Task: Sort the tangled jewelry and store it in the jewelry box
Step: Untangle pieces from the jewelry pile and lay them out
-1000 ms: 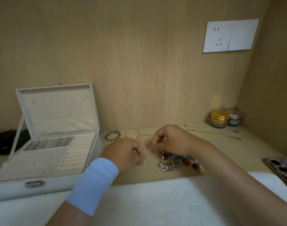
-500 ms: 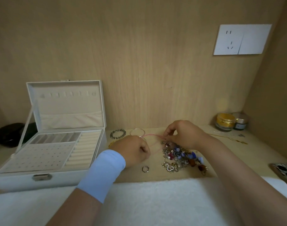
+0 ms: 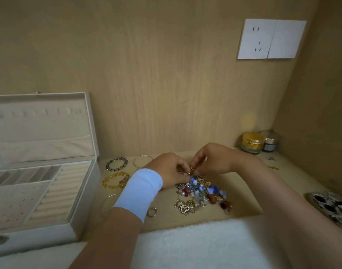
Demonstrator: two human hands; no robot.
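Loose ring (image 3: 152,212): lower centre, separated.
Tangle (image 3: 200,193): centre, largely unsorted.
Left hand (image 3: 167,169), right hand (image 3: 214,159): fingertips pinched together on a small piece atop the tangle.
Bracelets (image 3: 115,180): centre left, freed.
Jewelry box (image 3: 40,191): left, open, compartments seemingly empty.

A home dressing nook — wood-panelled walls, a wall socket (image 3: 271,38), cosmetic jars (image 3: 252,142) in the corner.
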